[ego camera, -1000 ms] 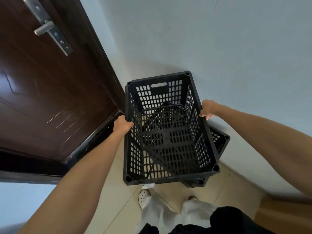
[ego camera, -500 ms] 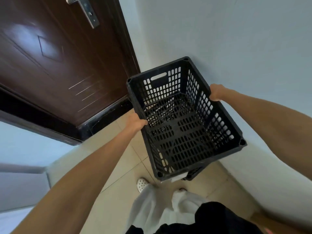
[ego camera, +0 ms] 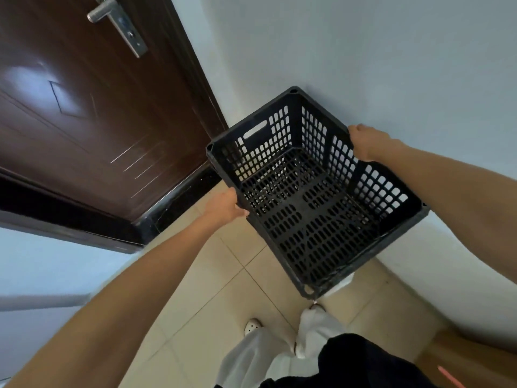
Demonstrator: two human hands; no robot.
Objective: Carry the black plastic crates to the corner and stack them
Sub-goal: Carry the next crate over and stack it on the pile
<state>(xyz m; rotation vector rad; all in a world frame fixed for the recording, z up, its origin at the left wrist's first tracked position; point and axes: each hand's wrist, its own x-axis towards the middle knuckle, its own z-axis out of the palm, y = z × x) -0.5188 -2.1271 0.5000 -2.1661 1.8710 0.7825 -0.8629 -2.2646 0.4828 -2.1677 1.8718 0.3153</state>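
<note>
A black perforated plastic crate is in the corner between the door and the pale wall, its open top facing me. My left hand grips the rim of its left long side. On the rim of the right long side, close to the wall, sits my right hand. A second crate under it is hidden; only dark shapes show through the holes in the floor of the top crate.
A dark brown door with a metal handle stands left of the corner. The pale wall runs along the right. Beige floor tiles lie below, with my white shoes and trousers near the crate's near corner.
The crate has turned clockwise and come in line over the lower crate, whose corner no longer sticks out. My view has swung left and tilted.
</note>
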